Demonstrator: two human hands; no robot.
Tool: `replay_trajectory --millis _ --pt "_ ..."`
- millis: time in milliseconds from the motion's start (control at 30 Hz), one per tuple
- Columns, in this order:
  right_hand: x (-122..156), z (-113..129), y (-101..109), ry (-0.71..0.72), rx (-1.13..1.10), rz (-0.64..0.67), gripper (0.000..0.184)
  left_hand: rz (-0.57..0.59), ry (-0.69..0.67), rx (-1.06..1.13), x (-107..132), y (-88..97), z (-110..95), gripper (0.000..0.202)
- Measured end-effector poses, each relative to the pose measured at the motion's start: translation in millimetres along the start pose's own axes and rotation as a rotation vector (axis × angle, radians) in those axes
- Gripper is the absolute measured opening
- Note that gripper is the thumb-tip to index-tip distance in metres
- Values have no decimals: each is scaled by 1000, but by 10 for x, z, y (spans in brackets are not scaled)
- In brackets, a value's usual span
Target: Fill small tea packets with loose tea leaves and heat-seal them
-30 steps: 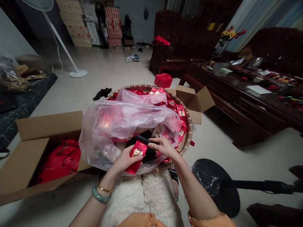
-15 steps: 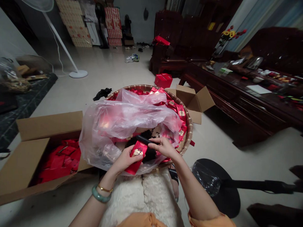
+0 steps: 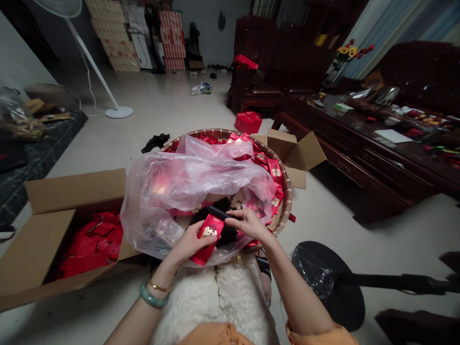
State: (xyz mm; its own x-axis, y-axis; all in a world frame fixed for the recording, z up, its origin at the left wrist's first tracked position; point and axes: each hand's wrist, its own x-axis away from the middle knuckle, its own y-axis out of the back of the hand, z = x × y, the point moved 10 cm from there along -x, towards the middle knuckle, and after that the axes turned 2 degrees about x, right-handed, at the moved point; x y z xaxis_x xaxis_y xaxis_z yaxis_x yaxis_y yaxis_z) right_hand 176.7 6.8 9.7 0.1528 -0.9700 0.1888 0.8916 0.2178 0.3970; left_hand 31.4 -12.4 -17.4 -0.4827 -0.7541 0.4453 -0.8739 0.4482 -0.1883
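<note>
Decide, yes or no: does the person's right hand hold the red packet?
No, the left hand holds the red packet, while the right hand holds a black bar.

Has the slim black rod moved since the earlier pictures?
No, the slim black rod shows no visible shift against the round brown woven basket.

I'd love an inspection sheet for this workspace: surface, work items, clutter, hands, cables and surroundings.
Surface: round woven basket before the person's lap, partly covered by a translucent plastic bag.
Work items: red printed packet; black bar at its upper end; dark loose material below, type unclear.
Clutter: open cardboard box at left, holding red packaging; black plastic bag on the floor.
Hands: left hand grips the packet; right hand holds the bar.
Cables: white cord beside a white stand.
Surroundings: dark wooden table; stacked cartons.
</note>
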Motion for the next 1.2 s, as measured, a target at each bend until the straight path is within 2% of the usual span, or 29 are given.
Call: replay_trajectory --millis 133,267,400,500,567,633,733,833,933,1067,1133,1200 --pt "33 -14 39 -12 -35 -2 51 7 -26 -25 -15 1 -22 52" --pt "76 -61 294 51 48 -95 53 -24 -55 -19 -45 61 -36 52" --pt "138 -315 652 11 249 -259 55 -57 -64 46 -51 124 -37 58" --pt "171 -488 741 -51 510 -276 48 -42 -47 65 -38 110 -30 60" --pt "181 -487 740 -52 628 -291 39 -28 -41 63 -32 87 -25 58" --pt "187 -365 737 -15 605 -371 34 -11 -44 46 -34 55 -15 55" --pt "139 -90 608 95 292 -433 36 12 -54 12 -39 -3 5 52" --pt "24 192 299 193 98 -334 27 30 -68 -43 -32 -55 -14 52" --pt "-16 356 94 209 83 -298 19 -21 -157 -147 -24 -22 -187 49" --pt "64 556 -11 309 98 -301 17 -159 -353 -226 -31 97 -552 36" --pt "95 566 -3 306 45 -305 17 -224 -415 -263 -50 138 -670 28" --pt "91 494 -2 240 -51 -275 16 -283 -450 -303 -63 156 -729 26"
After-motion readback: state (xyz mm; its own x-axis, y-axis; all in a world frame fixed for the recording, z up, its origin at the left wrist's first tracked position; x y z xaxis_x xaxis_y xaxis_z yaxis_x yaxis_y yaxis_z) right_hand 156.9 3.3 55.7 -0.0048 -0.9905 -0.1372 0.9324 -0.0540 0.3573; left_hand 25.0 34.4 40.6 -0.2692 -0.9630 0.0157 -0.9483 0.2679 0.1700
